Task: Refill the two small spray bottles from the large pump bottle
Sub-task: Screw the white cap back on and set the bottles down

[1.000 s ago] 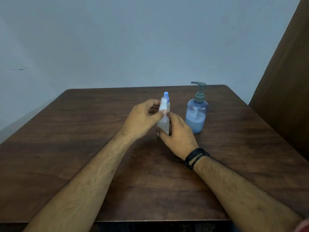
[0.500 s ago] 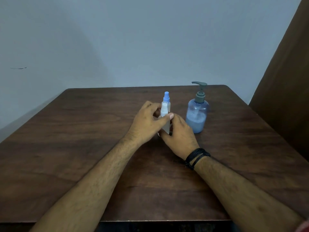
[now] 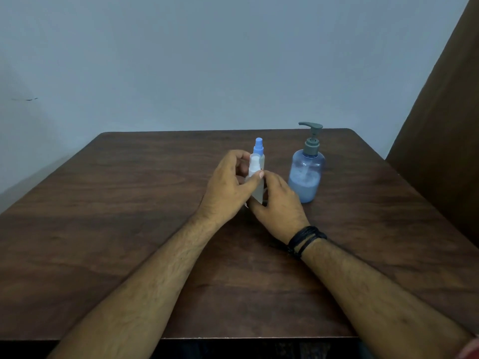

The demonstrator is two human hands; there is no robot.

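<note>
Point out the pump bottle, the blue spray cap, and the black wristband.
pump bottle (image 3: 307, 174), head view, on its translucent blue body.
blue spray cap (image 3: 259, 146), head view, on the cap's upper part.
black wristband (image 3: 305, 239), head view, on the cords at the right wrist.

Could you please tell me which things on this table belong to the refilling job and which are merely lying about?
Part of the job:
- near translucent small spray bottle, held by left hand and right hand
- blue-capped small spray bottle behind it
- large blue pump bottle

Merely there:
- dark wooden table
- black cord wristband
</note>
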